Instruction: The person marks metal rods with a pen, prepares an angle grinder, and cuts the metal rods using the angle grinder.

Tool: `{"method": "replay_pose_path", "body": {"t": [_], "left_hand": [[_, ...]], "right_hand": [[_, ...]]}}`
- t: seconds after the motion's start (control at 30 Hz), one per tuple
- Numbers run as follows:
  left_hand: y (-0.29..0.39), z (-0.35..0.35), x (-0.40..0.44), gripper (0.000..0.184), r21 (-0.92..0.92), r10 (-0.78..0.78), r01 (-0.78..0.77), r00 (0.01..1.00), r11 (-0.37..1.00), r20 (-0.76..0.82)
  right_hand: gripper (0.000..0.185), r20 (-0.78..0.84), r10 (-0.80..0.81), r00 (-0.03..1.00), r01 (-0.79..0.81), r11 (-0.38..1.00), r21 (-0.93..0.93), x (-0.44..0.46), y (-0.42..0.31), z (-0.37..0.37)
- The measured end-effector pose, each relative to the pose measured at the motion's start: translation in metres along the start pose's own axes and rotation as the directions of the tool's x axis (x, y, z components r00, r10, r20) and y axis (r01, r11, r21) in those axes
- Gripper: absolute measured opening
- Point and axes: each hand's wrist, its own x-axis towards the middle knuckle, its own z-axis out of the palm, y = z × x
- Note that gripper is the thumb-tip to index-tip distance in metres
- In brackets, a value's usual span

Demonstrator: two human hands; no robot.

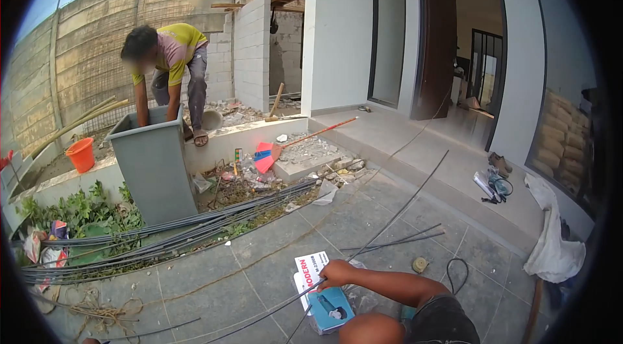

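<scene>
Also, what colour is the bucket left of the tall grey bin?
The bucket is orange; it shows in the head view, the only one.

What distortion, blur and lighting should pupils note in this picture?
Head view: the tall beige concrete wall appears bowed and the corners go black; head view: blur masks the stooping yellow-shirted person's face; head view: bright daylight outside, dimmer beyond the tall brown door.

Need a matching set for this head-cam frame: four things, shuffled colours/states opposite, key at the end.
Things:
1. small bucket
2. tall bin
3. camera wearer's right hand
4. broom

Colours/states:
A. closed around a dark rod
B. blue and red bristles
C. orange
D. co-worker's arms reaching inside

Pairs: 1-C, 2-D, 3-A, 4-B
</scene>
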Motion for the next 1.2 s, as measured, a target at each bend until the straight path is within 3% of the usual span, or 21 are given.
{"method": "replay_pose_path", "body": {"t": [0.07, 0.1, 0.13, 0.2, 0.27, 0.33, 0.4, 0.47, 0.53, 0.57, 0.6, 0.67, 0.8, 0.9, 1.0, 1.07, 1.13, 1.2], "left_hand": [[0.058, -0.061, 0.003, 0.026, -0.222, -0.023, 0.015, 0.999, 0.975, -0.034], [0.095, -0.093, -0.006, 0.029, -0.460, 0.028, -0.090, 0.990, 0.883, -0.139], [0.139, -0.143, -0.029, 0.028, -0.556, 0.099, -0.203, 0.972, 0.806, -0.211], [0.204, -0.170, -0.044, 0.040, -0.591, 0.412, -0.513, 0.857, 0.622, -0.311], [0.261, -0.191, -0.065, 0.056, -0.588, 0.668, -0.643, 0.711, 0.491, -0.220], [0.306, -0.194, -0.081, 0.064, -0.572, 0.750, -0.664, 0.650, 0.481, -0.125], [0.334, -0.186, -0.077, 0.053, -0.458, 0.755, -0.660, 0.654, 0.595, 0.038], [0.344, -0.165, -0.078, 0.047, -0.421, 0.735, -0.631, 0.663, 0.652, 0.144], [0.351, -0.144, -0.069, 0.033, -0.500, 0.695, -0.569, 0.713, 0.653, 0.096], [0.350, -0.134, -0.060, 0.029, -0.529, 0.753, -0.595, 0.644, 0.605, 0.137], [0.350, -0.121, -0.057, 0.029, -0.535, 0.745, -0.579, 0.649, 0.615, 0.154], [0.340, -0.112, -0.058, 0.026, -0.535, 0.804, -0.652, 0.587, 0.537, 0.090], [0.340, -0.104, -0.064, 0.026, -0.623, 0.790, -0.553, 0.586, 0.553, 0.181], [0.343, -0.093, -0.063, 0.025, -0.640, 0.832, -0.594, 0.537, 0.488, 0.137], [0.345, -0.082, -0.059, 0.023, -0.623, 0.855, -0.625, 0.496, 0.470, 0.148], [0.338, -0.076, -0.056, 0.019, -0.569, 0.827, -0.629, 0.531, 0.529, 0.182], [0.313, -0.075, -0.052, 0.018, -0.536, 0.792, -0.615, 0.580, 0.579, 0.191], [0.286, -0.070, -0.045, 0.017, -0.502, 0.758, -0.601, 0.623, 0.622, 0.193]], "right_hand": [[0.055, 0.073, -0.094, 0.993, 0.092, 0.995, 0.033, 0.010, -0.039, 0.013], [0.054, 0.139, -0.151, 0.979, 0.142, 0.987, 0.072, 0.015, -0.063, 0.021], [0.053, 0.212, -0.221, 0.952, 0.203, 0.974, 0.104, 0.020, -0.085, 0.026], [0.044, 0.128, -0.306, 0.944, 0.282, 0.944, 0.173, 0.030, -0.133, 0.037], [0.038, 0.048, -0.418, 0.907, 0.402, 0.895, 0.195, 0.039, -0.183, 0.031], [0.037, 0.078, -0.548, 0.833, 0.509, 0.813, 0.283, 0.045, -0.222, 0.036], [0.033, 0.039, -0.560, 0.828, 0.523, 0.795, 0.306, 0.053, -0.249, 0.044], [0.034, 0.076, -0.563, 0.823, 0.505, 0.785, 0.358, 0.054, -0.266, 0.071], [0.036, 0.089, -0.550, 0.831, 0.478, 0.786, 0.392, 0.060, -0.271, 0.082], [0.035, 0.132, -0.510, 0.850, 0.412, 0.800, 0.436, 0.059, -0.273, 0.087], [0.035, 0.184, -0.470, 0.863, 0.341, 0.811, 0.474, 0.057, -0.273, 0.092], [0.035, 0.197, -0.475, 0.858, 0.348, 0.818, 0.458, 0.053, -0.273, 0.095], [0.029, 0.183, -0.476, 0.860, 0.374, 0.833, 0.409, 0.047, -0.270, 0.091], [0.026, 0.101, -0.526, 0.844, 0.425, 0.773, 0.470, 0.042, -0.270, 0.088], [0.030, 0.141, -0.495, 0.857, 0.386, 0.799, 0.461, 0.046, -0.252, 0.098], [0.044, -0.004, -0.575, 0.818, 0.554, 0.786, 0.274, 0.033, -0.238, 0.062], [0.065, -0.091, -0.518, 0.850, 0.526, 0.840, 0.131, 0.028, -0.204, 0.042], [0.072, -0.289, -0.480, 0.828, 0.505, 0.863, 0.013, 0.026, -0.152, 0.037]]}}
